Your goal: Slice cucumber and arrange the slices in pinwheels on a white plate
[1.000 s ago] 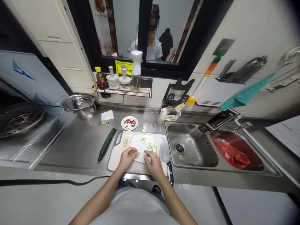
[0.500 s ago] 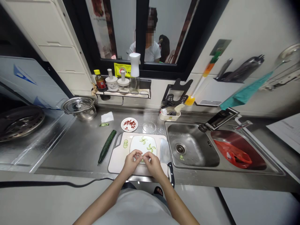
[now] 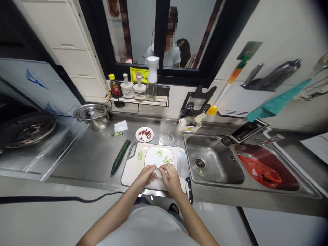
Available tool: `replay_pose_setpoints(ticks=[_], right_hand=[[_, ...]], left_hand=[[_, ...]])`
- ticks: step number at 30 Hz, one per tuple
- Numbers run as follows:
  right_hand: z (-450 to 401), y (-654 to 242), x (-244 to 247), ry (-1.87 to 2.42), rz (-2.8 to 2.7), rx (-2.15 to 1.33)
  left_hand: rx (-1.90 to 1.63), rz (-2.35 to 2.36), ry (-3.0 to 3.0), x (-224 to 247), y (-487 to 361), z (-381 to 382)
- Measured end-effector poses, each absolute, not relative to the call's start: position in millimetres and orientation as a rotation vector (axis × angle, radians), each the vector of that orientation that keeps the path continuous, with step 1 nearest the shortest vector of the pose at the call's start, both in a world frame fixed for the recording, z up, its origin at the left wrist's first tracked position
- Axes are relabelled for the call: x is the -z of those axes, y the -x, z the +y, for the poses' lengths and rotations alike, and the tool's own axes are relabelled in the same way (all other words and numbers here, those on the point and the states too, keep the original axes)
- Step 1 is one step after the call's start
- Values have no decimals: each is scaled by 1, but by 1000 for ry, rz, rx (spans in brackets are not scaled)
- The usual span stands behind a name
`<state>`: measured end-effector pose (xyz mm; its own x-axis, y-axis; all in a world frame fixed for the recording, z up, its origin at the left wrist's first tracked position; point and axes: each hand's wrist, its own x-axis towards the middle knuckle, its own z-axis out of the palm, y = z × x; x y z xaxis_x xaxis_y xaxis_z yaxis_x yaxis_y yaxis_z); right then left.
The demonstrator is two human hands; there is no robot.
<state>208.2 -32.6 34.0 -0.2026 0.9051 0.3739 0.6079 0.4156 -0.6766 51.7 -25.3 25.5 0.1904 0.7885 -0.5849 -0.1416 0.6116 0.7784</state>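
Note:
My right hand (image 3: 169, 176) pinches a small green cucumber slice (image 3: 158, 169) over the near edge of a white square plate (image 3: 151, 157). Just left of it, the fingers of my left hand (image 3: 147, 176) are curled together; what lies in them, if anything, is hidden. Fans of thin cucumber slices (image 3: 159, 151) lie on the plate. The plate rests on a pale cutting board (image 3: 130, 174), with more round slices (image 3: 139, 154) at the board's left. A knife (image 3: 182, 164) with a black handle lies along the board's right side.
Left of the board lies a whole cucumber (image 3: 120, 158). Behind stand a small dish of red pieces (image 3: 144, 135) and a lidded steel pot (image 3: 93, 116). A double sink (image 3: 215, 160) is at the right, with a red bag (image 3: 260, 171). A person (image 3: 169, 51) shows in the window.
My hands have drawn slightly apart, and the cucumber slice now shows at my right fingertips. The whole view has shifted a little, so everything sits further right.

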Motion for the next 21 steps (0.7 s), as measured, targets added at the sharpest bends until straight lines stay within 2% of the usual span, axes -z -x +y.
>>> replay_pose_setpoints(ticks=[12, 21], right_hand=[[-31, -213, -34, 1236, -2188, -241], [-27, -214, -35, 1186, -2253, -244]], left_hand=[[-799, 1063, -457, -34, -50, -22], [-788, 1061, -511, -39, -44, -20]])
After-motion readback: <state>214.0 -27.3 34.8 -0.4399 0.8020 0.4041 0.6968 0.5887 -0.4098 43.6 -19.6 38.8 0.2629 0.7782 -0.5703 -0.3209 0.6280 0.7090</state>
